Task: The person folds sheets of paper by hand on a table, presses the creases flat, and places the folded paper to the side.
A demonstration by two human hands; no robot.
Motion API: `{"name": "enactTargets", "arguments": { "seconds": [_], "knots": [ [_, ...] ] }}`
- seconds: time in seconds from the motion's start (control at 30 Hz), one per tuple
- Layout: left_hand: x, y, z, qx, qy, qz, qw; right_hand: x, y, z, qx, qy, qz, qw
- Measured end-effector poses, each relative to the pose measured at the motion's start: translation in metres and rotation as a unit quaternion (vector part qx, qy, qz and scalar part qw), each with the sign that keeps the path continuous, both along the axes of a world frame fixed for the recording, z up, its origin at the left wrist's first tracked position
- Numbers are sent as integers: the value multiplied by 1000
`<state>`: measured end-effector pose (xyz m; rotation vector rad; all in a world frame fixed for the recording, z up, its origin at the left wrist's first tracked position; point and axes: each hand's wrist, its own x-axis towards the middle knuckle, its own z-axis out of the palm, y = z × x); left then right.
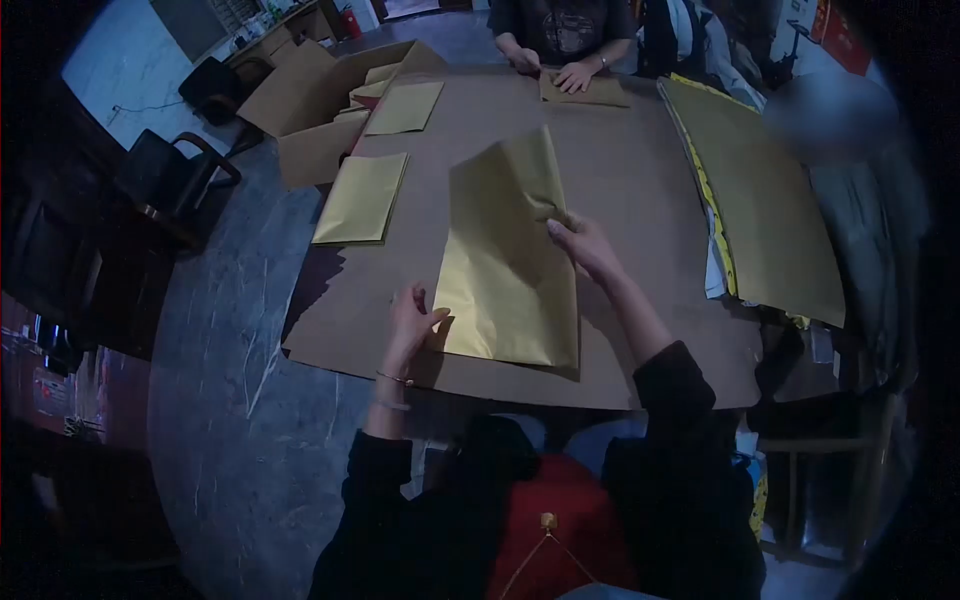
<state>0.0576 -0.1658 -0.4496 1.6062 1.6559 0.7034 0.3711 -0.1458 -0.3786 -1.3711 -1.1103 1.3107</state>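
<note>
A large sheet of gold paper point(505, 290) stands partly raised over the cardboard-covered table, its far end lifted and creased. My right hand point(585, 245) grips its right edge, thumb pressed on the paper. Near the sheet's lower left corner is my left hand point(415, 325), with thumb and fingertips close together at the paper's edge. To the left of the sheet lies a folded gold piece point(362, 200), and beyond it another gold piece point(405, 108).
An open cardboard box point(320, 100) stands at the table's far left. Large gold sheets point(760, 190) with yellow edging lie along the right side. Across the table point(640, 160), a person's hands rest on a brown-gold piece point(600, 92). Black chairs point(165, 180) stand left.
</note>
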Motion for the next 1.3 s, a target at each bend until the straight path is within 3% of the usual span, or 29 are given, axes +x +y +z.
{"name": "enactTargets", "arguments": {
  "seconds": [0.07, 0.1, 0.2, 0.27, 0.3, 0.37, 0.4, 0.43, 0.5, 0.6, 0.67, 0.7, 0.77, 0.87, 0.93, 0.97, 1.07, 1.1, 1.13, 1.17, 1.2, 1.23, 1.3],
  "knots": [
    [2, 18, 12, 41, -153, -10, 987, 5, -21, 45, 114, -85, 59, 988],
    [8, 25, 37, 46, -218, -24, 975, 10, -38, 67, 110, -86, 59, 988],
    [24, 44, 94, 183, -312, -140, 922, 29, -72, 111, 182, -146, 123, 964],
    [35, 47, 124, 222, -316, -177, 905, 37, -87, 128, 471, -148, 211, 844],
    [36, 49, 132, 281, -281, -257, 881, 44, -95, 129, 465, -149, 207, 848],
    [37, 52, 146, 386, -205, -410, 800, 64, -114, 124, 484, -323, 229, 780],
    [41, 50, 152, 432, -167, -480, 745, 76, -125, 109, 453, -352, 228, 787],
    [42, 28, 156, 378, -85, -471, 793, 85, -133, 93, 437, -384, 229, 781],
    [41, -1, 131, 249, 31, -501, 829, 96, -158, 54, 365, -440, 239, 785],
    [47, -48, 68, 216, 200, -567, 770, 97, -202, -1, 232, -523, 304, 761],
    [37, -71, 20, 237, 264, -610, 709, 102, -224, -42, 218, -471, 312, 796],
    [36, -80, 17, 228, 259, -616, 708, 98, -232, -45, 157, -523, 348, 762],
    [36, -93, 14, 201, 285, -582, 735, 94, -236, -49, 145, -518, 344, 770],
    [38, -93, 13, 220, 316, -562, 732, 91, -234, -53, 129, -520, 321, 781],
    [38, -93, 15, 193, 285, -563, 752, 93, -229, -55, 121, -526, 302, 786],
    [37, -93, 11, 196, 289, -552, 757, 93, -228, -62, 167, -481, 244, 825],
    [38, -96, 11, 175, 272, -534, 781, 103, -224, -63, 173, -468, 275, 822],
    [38, -97, 10, 162, 245, -515, 805, 100, -224, -70, 168, -416, 217, 867],
    [39, -97, 12, 147, 218, -494, 828, 99, -224, -71, 167, -413, 219, 868],
    [42, -99, 14, 128, 156, -464, 862, 97, -223, -71, 113, -396, 186, 892],
    [42, -100, 11, 127, 158, -465, 862, 95, -223, -72, 58, -376, 153, 912],
    [41, -100, 6, 122, 110, -440, 883, 93, -221, -73, 57, -373, 150, 914],
    [42, -101, 3, 70, 38, -373, 924, 89, -212, -74, -89, -326, 50, 940]
  ]
}}
